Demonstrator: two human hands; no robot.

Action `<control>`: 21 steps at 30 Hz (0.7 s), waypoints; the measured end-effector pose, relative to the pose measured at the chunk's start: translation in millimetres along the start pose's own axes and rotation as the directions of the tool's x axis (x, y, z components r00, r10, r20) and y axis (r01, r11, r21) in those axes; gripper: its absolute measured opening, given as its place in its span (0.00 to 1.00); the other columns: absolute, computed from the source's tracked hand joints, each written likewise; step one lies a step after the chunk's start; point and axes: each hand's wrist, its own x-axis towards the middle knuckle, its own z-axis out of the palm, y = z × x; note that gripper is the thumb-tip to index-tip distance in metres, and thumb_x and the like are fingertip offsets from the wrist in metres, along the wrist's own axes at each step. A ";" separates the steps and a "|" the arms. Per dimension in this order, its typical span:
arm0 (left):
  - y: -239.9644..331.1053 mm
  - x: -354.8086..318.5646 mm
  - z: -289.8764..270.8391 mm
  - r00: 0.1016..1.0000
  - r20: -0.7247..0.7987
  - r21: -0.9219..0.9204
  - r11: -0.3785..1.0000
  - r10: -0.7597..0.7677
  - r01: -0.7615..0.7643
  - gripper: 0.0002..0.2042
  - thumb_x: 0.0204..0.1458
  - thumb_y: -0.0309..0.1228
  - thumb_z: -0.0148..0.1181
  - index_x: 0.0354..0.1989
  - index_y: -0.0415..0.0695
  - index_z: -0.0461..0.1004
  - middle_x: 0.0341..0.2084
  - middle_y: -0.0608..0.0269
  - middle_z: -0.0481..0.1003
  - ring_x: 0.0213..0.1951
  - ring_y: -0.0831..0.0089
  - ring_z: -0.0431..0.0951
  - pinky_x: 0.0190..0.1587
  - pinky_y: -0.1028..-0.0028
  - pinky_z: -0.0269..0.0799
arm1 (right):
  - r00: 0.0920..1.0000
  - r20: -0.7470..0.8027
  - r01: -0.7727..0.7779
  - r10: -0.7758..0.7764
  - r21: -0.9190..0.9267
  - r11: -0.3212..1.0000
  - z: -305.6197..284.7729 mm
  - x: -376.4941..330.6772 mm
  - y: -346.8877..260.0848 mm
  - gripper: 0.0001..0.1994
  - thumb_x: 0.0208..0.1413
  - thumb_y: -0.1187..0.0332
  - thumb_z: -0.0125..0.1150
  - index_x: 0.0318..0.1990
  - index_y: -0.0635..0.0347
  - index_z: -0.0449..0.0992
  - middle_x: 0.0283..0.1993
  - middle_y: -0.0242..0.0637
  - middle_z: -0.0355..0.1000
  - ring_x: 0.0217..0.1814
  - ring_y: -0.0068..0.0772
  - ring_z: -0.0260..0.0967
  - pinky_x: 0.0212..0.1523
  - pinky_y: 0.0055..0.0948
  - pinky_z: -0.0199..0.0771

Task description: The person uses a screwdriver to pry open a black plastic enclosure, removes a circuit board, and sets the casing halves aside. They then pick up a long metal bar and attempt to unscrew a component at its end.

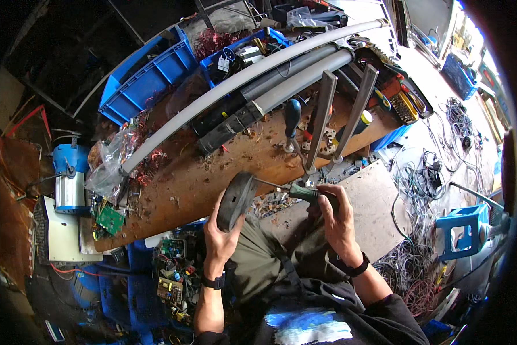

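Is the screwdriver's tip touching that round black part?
Touching. The head view shows the screwdriver shaft running from the right hand straight into the black part, no gap.

Left hand [221,230] grips a dark disc [235,199]; right hand [336,215] drives a screwdriver [296,191] in.

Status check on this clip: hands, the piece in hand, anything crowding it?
Left hand grips dark round part. Right hand holds green-handled screwdriver, tip at part. Workbench littered with scraps; grey pipes beyond, apart.

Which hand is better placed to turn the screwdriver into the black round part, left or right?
Right. The right hand already grips the screwdriver, tip against the black round part; the left hand holds that part.
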 end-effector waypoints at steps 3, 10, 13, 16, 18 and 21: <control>0.3 -1.0 -0.2 1.000 0.001 -0.020 1.000 -0.015 0.015 0.34 0.55 0.22 0.71 0.71 0.38 0.68 0.60 0.50 0.78 0.61 0.65 0.78 0.67 0.64 0.70 | 0.999 -0.021 0.040 -0.039 0.041 0.998 1.0 4.1 2.1 0.14 0.72 0.66 0.62 0.57 0.64 0.74 0.43 0.36 0.78 0.43 0.24 0.74 0.47 0.26 0.75; -2.1 -1.7 -0.6 0.999 -0.004 -0.004 0.999 -0.037 0.037 0.34 0.55 0.23 0.72 0.72 0.38 0.67 0.60 0.51 0.79 0.60 0.65 0.78 0.66 0.64 0.71 | 0.997 -0.029 -0.079 0.077 -0.086 0.993 0.6 5.2 3.9 0.15 0.72 0.62 0.63 0.52 0.67 0.77 0.32 0.34 0.76 0.29 0.19 0.71 0.30 0.25 0.72; -1.7 -0.5 -1.9 0.999 0.010 -0.012 0.999 -0.031 0.031 0.34 0.55 0.23 0.72 0.72 0.37 0.67 0.60 0.50 0.79 0.60 0.65 0.78 0.66 0.63 0.71 | 0.998 0.037 0.052 -0.048 -0.097 0.994 -3.2 4.5 0.8 0.11 0.70 0.68 0.64 0.52 0.65 0.76 0.35 0.35 0.77 0.33 0.20 0.72 0.34 0.25 0.72; -1.0 1.4 -2.7 1.000 0.013 0.020 1.000 0.004 -0.004 0.34 0.56 0.24 0.71 0.72 0.38 0.66 0.59 0.48 0.79 0.60 0.63 0.80 0.65 0.63 0.73 | 0.886 0.129 0.461 -0.445 -0.348 0.816 -8.6 10.1 1.7 0.10 0.68 0.74 0.64 0.53 0.64 0.75 0.36 0.28 0.72 0.40 0.21 0.71 0.44 0.22 0.70; -0.5 1.2 -2.9 0.998 0.018 0.060 0.997 0.054 -0.055 0.34 0.57 0.24 0.70 0.73 0.41 0.66 0.57 0.44 0.80 0.58 0.59 0.82 0.61 0.62 0.76 | 0.854 0.149 0.516 -0.498 -0.349 0.782 -9.4 11.8 5.1 0.11 0.68 0.75 0.63 0.54 0.64 0.73 0.36 0.28 0.70 0.41 0.20 0.69 0.44 0.23 0.69; -0.2 -3.0 -1.6 0.999 -0.026 0.110 0.993 0.035 -0.032 0.33 0.57 0.25 0.70 0.72 0.41 0.67 0.56 0.43 0.81 0.57 0.57 0.83 0.60 0.62 0.77 | 0.969 0.001 0.239 -0.247 -0.258 0.936 -4.3 10.3 10.0 0.13 0.68 0.75 0.62 0.57 0.62 0.70 0.37 0.28 0.67 0.41 0.18 0.64 0.43 0.23 0.67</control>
